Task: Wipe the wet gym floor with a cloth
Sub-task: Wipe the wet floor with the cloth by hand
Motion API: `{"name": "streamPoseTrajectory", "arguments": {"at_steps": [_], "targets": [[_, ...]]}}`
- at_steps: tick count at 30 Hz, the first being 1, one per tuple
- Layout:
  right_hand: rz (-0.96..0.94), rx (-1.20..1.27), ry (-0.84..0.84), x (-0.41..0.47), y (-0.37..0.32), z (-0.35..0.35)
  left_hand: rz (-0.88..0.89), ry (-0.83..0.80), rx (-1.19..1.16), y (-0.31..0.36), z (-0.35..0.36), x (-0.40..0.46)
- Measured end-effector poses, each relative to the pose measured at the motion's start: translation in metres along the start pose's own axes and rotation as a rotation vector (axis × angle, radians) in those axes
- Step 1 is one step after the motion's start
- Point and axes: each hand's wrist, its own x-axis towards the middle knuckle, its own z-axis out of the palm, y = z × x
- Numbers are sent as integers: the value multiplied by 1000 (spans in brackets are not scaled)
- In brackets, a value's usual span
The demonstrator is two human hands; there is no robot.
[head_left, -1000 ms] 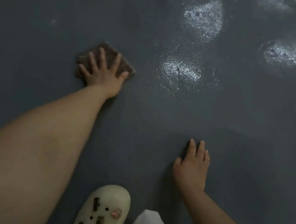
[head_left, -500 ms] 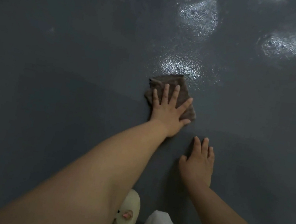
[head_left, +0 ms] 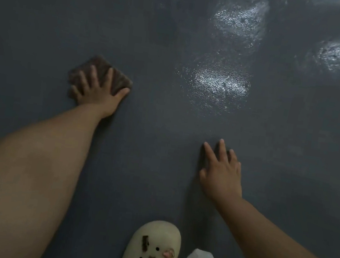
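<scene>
Left hand (head_left: 98, 92) pressed flat, fingers spread, on folded brown cloth (head_left: 104, 72) lying on dark grey textured gym floor (head_left: 154, 126), left of shiny wet patch (head_left: 218, 84). Right hand (head_left: 221, 174) flat on floor, fingers straight, holding nothing. Cream perforated clog (head_left: 152, 250) at bottom edge.

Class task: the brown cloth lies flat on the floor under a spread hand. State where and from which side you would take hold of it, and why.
Probably the cloth's far right corner, approached from above and the right. The left hand presses flat on most of it, but that corner shows bare. It lies flat on the floor, so a pinch grip looks best.
</scene>
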Motion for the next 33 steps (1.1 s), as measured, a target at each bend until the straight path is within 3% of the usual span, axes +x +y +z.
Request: {"name": "streamPoseTrajectory", "arguments": {"at_steps": [3, 7, 10, 15, 17, 21, 25, 33], "targets": [[18, 30, -2, 2, -13, 3, -76, 10, -52, -11, 4, -10], [25, 50, 17, 0, -14, 6, 8, -4, -21, 9, 14, -31], [11, 93, 47, -5, -9, 5, 238, -44, 96, 37, 33, -72], [20, 143, 77, -16, 13, 1, 773, -186, 239, 99, 87, -187], [78, 154, 26, -26, 22, 1, 868, -243, 315, 109, 101, -215], [91, 86, -70, -45, 26, 4, 953, -190, 392, 90, 99, -208], [26, 59, -168, -54, 6, 2, 898, -190, 436, 41, 86, -191], [-158, 26, -174, -66, -59, -2, 430, -211, 352, -76, 67, -176]]}}
